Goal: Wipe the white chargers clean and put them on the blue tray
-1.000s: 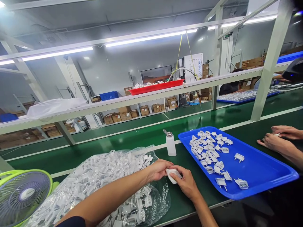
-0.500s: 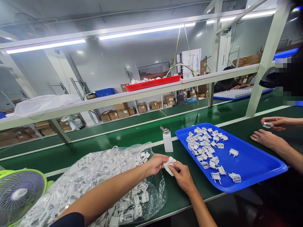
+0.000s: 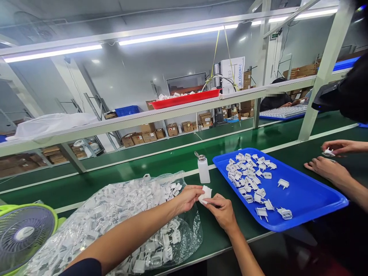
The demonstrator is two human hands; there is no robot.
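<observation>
head view: the left hand [image 3: 189, 197] and the right hand [image 3: 224, 211] meet over the near edge of the bench [image 3: 212, 237], both fingertips closed on one small white piece [image 3: 205, 194] that looks like folded cloth or paper. the left grip pinches its left side between thumb and fingers; the right grip is nearly closed too, thumb and forefinger on the lower right edge. whether anything sits inside the white piece cannot be told.

below the left forearm lies a clear plastic bag [image 3: 193, 230], spread wide and full of white plug housings [image 3: 115, 214]; the forearm crosses over it. just beyond the hands a white bottle [image 3: 204, 171] stands upright, its metal cap flipped up. to the right of the right hand, apart from it, rests a blue tray [image 3: 310, 199]. white two-pin plug parts [image 3: 247, 174] crowd its far left portion, with a few loose ones nearer the front and one by itself toward the middle.

past the tray, a co-worker's hands [image 3: 330, 168] come in from the right, the upper one holding a white part [image 3: 328, 152]. a green-rimmed fan [image 3: 24, 232] is at the far left, beside the bag. on the shelf [image 3: 120, 120] beyond sits a red tray [image 3: 184, 102] with white pieces in it.
</observation>
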